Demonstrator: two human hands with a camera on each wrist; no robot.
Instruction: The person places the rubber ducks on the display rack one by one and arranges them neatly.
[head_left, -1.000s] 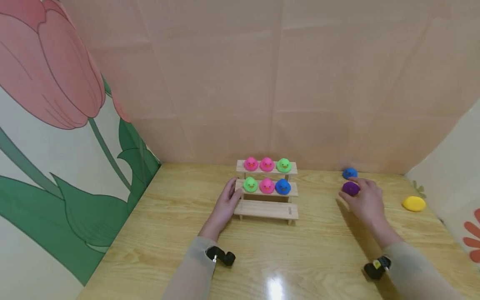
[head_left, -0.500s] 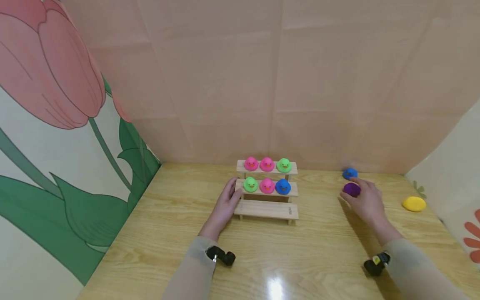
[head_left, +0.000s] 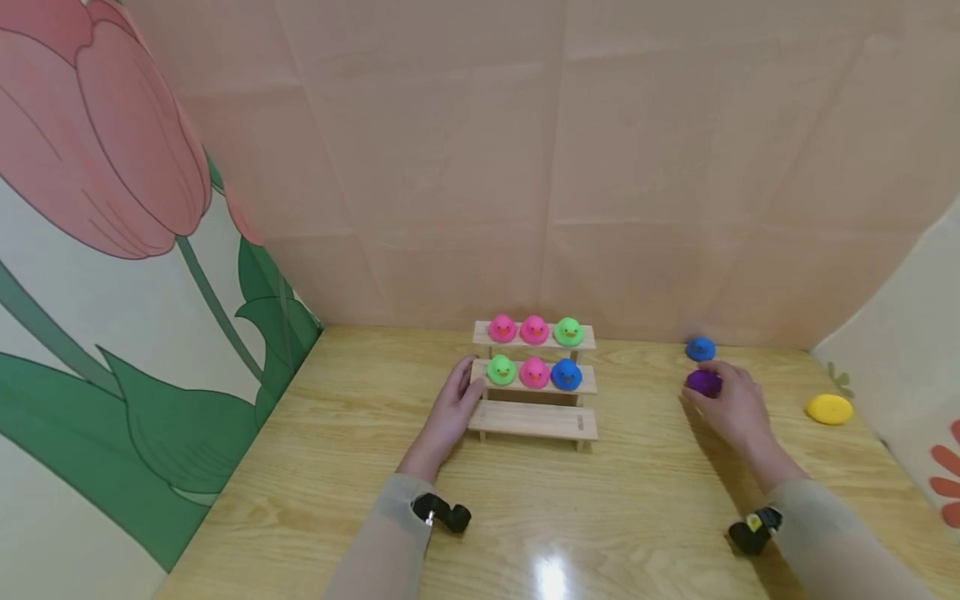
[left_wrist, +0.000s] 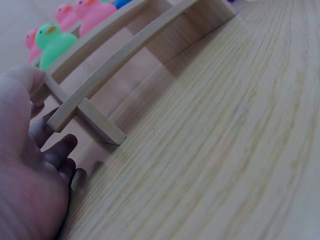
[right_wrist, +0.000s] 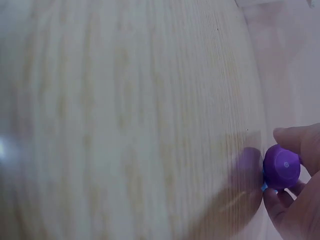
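Observation:
My left hand (head_left: 452,400) grips the left end of a three-step wooden stand (head_left: 534,419), thumb at the middle step. In the left wrist view its fingers (left_wrist: 62,150) curl by the stand's end. Two pink rubber ducks (head_left: 502,328) and a green duck (head_left: 568,332) sit on the top step. A green duck (head_left: 501,370), a pink duck (head_left: 535,372) and a blue duck (head_left: 566,374) fill the middle one. Off to the right, my right hand (head_left: 735,407) pinches a purple rubber duck (right_wrist: 282,166) between thumb and fingers, its flat base towards the right wrist camera.
Behind the right hand, a blue duck (head_left: 701,348) lies by the back wall. A yellow oval-looking toy (head_left: 828,409) lies near the table's right edge. The wood-grain table (head_left: 360,500) meets a pinkish cloth wall (head_left: 420,167) at the back.
My right hand has shifted very slightly towards me, and the purple duck has tipped a little between its fingers. My left hand and the stand stay where they were.

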